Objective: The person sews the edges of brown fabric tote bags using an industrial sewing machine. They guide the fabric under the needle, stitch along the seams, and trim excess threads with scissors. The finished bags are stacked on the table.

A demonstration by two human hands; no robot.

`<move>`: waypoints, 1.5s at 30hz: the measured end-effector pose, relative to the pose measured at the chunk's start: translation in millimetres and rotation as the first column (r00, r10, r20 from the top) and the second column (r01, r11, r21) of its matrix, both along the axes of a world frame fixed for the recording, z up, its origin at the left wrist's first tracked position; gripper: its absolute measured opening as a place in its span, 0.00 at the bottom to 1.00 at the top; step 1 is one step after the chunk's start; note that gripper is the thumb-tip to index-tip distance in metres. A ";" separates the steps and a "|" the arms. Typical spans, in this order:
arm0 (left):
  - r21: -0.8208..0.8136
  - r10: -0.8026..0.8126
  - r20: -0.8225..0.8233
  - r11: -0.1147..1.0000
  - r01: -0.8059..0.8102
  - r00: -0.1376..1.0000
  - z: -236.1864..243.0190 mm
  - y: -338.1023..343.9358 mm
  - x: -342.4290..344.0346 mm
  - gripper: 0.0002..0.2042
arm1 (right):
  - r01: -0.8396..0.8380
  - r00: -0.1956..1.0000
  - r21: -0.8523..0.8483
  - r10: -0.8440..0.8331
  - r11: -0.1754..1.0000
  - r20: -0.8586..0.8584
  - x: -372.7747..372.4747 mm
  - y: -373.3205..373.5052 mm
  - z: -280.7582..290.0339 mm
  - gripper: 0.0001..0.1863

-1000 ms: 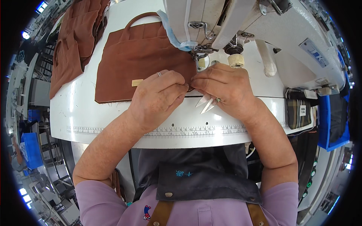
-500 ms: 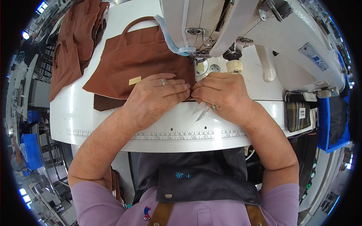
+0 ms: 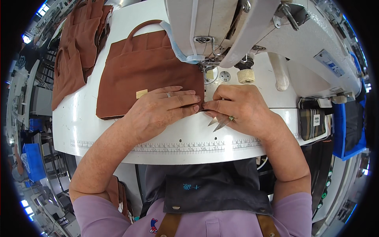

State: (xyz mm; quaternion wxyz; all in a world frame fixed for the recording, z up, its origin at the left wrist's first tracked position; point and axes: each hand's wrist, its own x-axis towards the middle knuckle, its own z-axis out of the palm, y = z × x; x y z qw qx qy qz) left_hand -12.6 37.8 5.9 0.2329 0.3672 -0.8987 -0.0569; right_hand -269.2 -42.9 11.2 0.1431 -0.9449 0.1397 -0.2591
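Note:
A brown fabric bag piece (image 3: 146, 67) with a looped handle and a small pale label (image 3: 141, 93) lies on the white table, its right edge beside the needle area (image 3: 209, 70) of the sewing machine (image 3: 316, 43). Across its lower right part rests my left hand (image 3: 160, 108), fingers stretched out and flat on the cloth. My right hand (image 3: 242, 106) pinches the piece's lower right corner between thumb and fingers. Tucked in that same hand is a pair of thread snips (image 3: 222, 123), its pointed blades sticking out below the fingers. The fingertips hide the pinched corner.
More brown bag pieces (image 3: 77, 51) are stacked at the table's far left. A measuring scale (image 3: 177, 148) runs along the near edge. On the right sit a folded plaid cloth (image 3: 312, 123) and a blue bin (image 3: 338, 130). A light blue strip (image 3: 175, 45) hangs beside the machine head.
The bag piece's lower edge has straightened and squared up; the darker layer that stuck out below is now mostly covered. My right hand has shifted slightly down and right.

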 end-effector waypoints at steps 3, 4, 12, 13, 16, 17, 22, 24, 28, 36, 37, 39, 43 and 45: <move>0.019 -0.003 -0.030 1.000 0.004 1.000 -2.2 -2.7 0.8 0.16 | 0.004 1.000 0.003 -0.004 1.000 0.002 -0.7 -1.7 -2.8 0.07; 0.022 -0.004 -0.035 1.000 0.005 0.999 -2.1 -4.2 1.1 0.15 | 0.005 1.000 0.002 -0.005 1.000 0.006 -0.8 -2.4 -2.8 0.07; -0.083 0.015 -0.016 0.996 -0.016 1.000 -2.6 -31.5 7.5 0.16 | 0.171 0.985 -0.036 -0.172 0.985 -0.031 1.3 -8.5 -8.0 0.09; -0.097 0.020 -0.006 0.995 -0.021 1.000 -2.3 -34.8 8.5 0.16 | 0.194 0.980 -0.048 -0.196 0.980 -0.028 1.7 -9.6 -9.4 0.10; -0.096 0.030 0.012 0.995 -0.029 0.999 -1.7 -44.5 8.6 0.16 | 0.239 0.969 -0.058 -0.242 0.969 -0.051 2.1 -13.5 -12.3 0.15; -0.083 0.040 -0.004 0.996 -0.041 0.999 -1.9 -47.8 9.8 0.16 | 0.250 0.967 -0.064 -0.253 0.966 -0.041 3.2 -13.5 -11.2 0.16; -0.030 0.130 -0.044 0.991 -0.132 0.991 -4.5 -59.7 9.1 0.18 | 0.288 0.957 -0.051 -0.289 0.956 -0.017 6.9 -13.5 -6.9 0.19; -0.017 0.172 -0.042 0.985 -0.173 0.984 -6.3 -62.4 10.9 0.19 | 0.301 0.952 -0.066 -0.304 0.951 -0.043 8.5 -12.4 -6.5 0.19; 0.014 0.231 -0.058 0.973 -0.230 0.971 -5.8 -66.0 10.0 0.21 | 0.298 0.954 -0.012 -0.299 0.954 -0.031 7.5 -12.4 -5.6 0.19; 0.006 0.255 -0.092 0.967 -0.256 0.962 -10.1 -67.4 10.6 0.21 | 0.309 0.944 -0.061 -0.314 0.949 -0.096 5.8 -11.8 -2.4 0.20; -0.015 0.256 -0.095 0.966 -0.259 0.962 -11.2 -67.5 10.9 0.20 | 0.318 0.940 -0.064 -0.324 0.946 -0.109 6.0 -11.6 -1.8 0.20; -0.032 0.235 -0.087 0.971 -0.239 0.968 -11.2 -67.1 12.1 0.20 | 0.319 0.940 -0.062 -0.324 0.946 -0.108 5.6 -12.2 -2.9 0.20; -0.032 0.231 -0.062 0.972 -0.233 0.971 -5.0 -54.5 1.8 0.17 | 0.290 0.954 -0.025 -0.291 0.957 -0.070 5.1 -13.7 -4.2 0.21; -0.061 0.228 -0.061 0.971 -0.232 0.972 -9.1 -54.3 -0.5 0.16 | 0.294 0.953 -0.030 -0.295 0.955 -0.071 3.5 -14.9 -5.5 0.21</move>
